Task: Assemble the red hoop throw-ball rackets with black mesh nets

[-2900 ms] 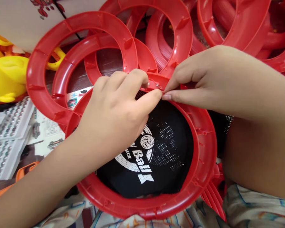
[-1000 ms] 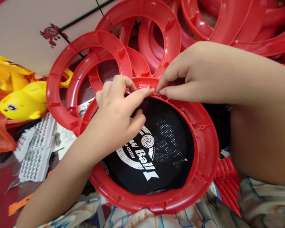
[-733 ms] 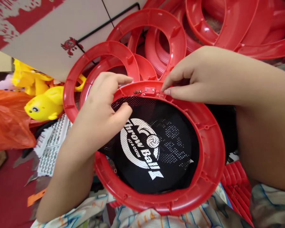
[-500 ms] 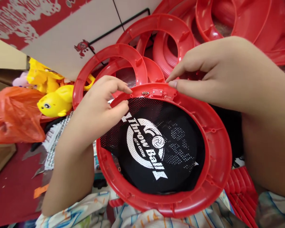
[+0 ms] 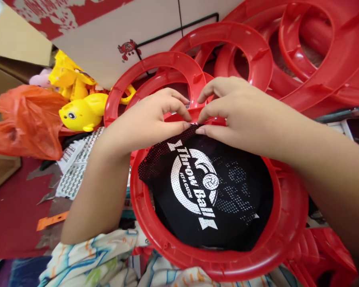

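A red plastic ring (image 5: 293,207) rests on my lap, tilted towards me. Inside it lies a round black mesh cloth (image 5: 239,231) printed with white "Throw Ball" lettering; its left edge overlaps the ring. My left hand (image 5: 155,119) pinches the cloth's far edge between thumb and fingers. Close beside it, my right hand (image 5: 236,115) has its thumb on the same edge, its fingers curled over the ring's far rim. The fingers cover most of the small parts on that rim.
More red rings (image 5: 260,56) are piled behind. To the left are a yellow toy animal (image 5: 83,113), an orange plastic bag (image 5: 26,123) and an open cardboard box (image 5: 20,36). A white carton with red print (image 5: 155,24) stands at the back.
My right hand has moved left and down from the ring's far rim to the mesh cloth's edge, next to my left hand. My left thumb and fingers have closed up. The view has shifted slightly.
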Demonstrator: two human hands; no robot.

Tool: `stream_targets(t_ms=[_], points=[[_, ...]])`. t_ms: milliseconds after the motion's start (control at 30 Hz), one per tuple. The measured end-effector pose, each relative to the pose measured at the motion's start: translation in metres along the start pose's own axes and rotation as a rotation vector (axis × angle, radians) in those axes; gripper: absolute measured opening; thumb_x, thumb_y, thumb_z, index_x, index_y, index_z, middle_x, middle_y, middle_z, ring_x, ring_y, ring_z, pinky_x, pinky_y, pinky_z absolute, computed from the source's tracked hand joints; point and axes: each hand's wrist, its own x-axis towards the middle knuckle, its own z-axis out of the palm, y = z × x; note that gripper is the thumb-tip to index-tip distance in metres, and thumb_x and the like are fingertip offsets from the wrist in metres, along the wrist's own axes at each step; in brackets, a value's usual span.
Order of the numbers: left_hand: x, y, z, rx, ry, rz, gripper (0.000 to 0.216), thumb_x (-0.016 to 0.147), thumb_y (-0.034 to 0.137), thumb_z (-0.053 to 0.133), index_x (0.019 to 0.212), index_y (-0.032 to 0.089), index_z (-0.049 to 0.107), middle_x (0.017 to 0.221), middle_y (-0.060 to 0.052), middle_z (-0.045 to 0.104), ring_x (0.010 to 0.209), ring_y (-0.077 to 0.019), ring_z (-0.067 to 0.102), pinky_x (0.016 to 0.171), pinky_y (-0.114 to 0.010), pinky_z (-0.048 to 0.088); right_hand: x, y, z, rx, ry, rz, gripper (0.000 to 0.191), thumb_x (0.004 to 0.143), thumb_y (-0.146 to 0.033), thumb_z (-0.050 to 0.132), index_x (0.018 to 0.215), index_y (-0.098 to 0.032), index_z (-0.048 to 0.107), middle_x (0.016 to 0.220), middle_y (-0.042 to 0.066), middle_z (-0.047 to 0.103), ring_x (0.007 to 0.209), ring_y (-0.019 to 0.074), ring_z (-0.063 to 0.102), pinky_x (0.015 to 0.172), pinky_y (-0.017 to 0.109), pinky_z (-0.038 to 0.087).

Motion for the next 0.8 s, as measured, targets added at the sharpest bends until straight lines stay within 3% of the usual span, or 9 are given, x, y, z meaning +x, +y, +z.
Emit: stream_targets(t_ms=[133,400,567,800], points=[[0.004,-0.006,0.004,-0.077,-0.052,0.001,0.015,0.080,0.030,0.063,0.085,0.018,0.071,0.124,-0.004,0.065,0.108,-0.0208,0.062,0.101,-0.036,0.046,0.004,0.004,0.001,0.060,-0.007,0.018,0.014,0.085,-0.020,0.061,0.078,-0.019,0.072,0.112,0.010,0.064,0.102,0.0241,0.062,0.093,0.041,0.050],[0.005,-0.008,0.014,-0.255,0.018,-0.067,0.009,0.081,0.026,0.060,0.078,0.018,0.063,0.096,-0.003,0.068,0.084,-0.0171,0.061,0.069,-0.030,0.046,0.008,0.003,0.001,0.017,0.018,0.059,0.013,0.081,-0.017,0.057,0.074,-0.018,0.068,0.110,0.009,0.066,0.094,0.0222,0.063,0.086,0.039,0.051],[0.004,-0.003,0.019,-0.211,0.091,-0.115,0.008,0.079,0.019,0.056,0.072,0.019,0.060,0.086,-0.002,0.066,0.075,-0.0162,0.058,0.062,-0.030,0.043,0.007,0.000,0.006,-0.002,0.060,0.106,0.013,0.081,-0.015,0.058,0.072,-0.019,0.066,0.107,0.006,0.066,0.095,0.0198,0.064,0.090,0.037,0.051],[0.004,0.003,0.025,-0.150,0.141,-0.174,0.008,0.077,0.021,0.057,0.070,0.018,0.060,0.075,-0.002,0.063,0.068,-0.0152,0.054,0.058,-0.030,0.038,0.012,-0.007,0.006,-0.024,0.028,0.179,0.014,0.079,-0.011,0.060,0.067,-0.020,0.061,0.106,0.007,0.068,0.097,0.0202,0.064,0.091,0.035,0.052]])
